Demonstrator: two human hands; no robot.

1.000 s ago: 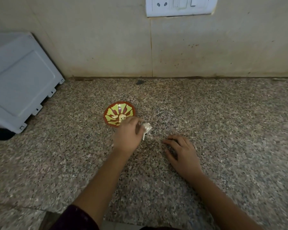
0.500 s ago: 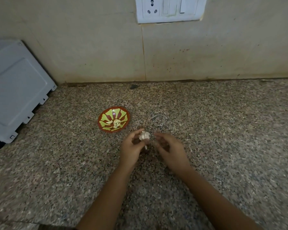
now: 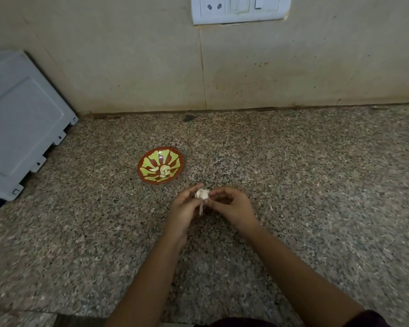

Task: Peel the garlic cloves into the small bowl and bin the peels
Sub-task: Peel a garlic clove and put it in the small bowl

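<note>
Holding a small whitish garlic piece point(image 3: 202, 194) between both hands over the middle of the desk point(image 3: 293, 185), papery skin on, thin stem dangling below. So the left hand point(image 3: 184, 208) grips it, the right hand point(image 3: 232, 206) pinches it with curled fingertips; a second ago that one lay flat on the desk. The small bowl point(image 3: 151, 159), red with yellow-green petals, sits nearby toward the back edge, peeled cloves point(image 3: 164, 171) inside.

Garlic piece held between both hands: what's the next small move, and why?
Probably work one clove loose with the right hand and strip its skin. The left hand and the right pinch the garlic above the counter. It looks papery, with a stem hanging down, so it seems unpeeled. The small bowl just beyond holds peeled cloves.
</note>
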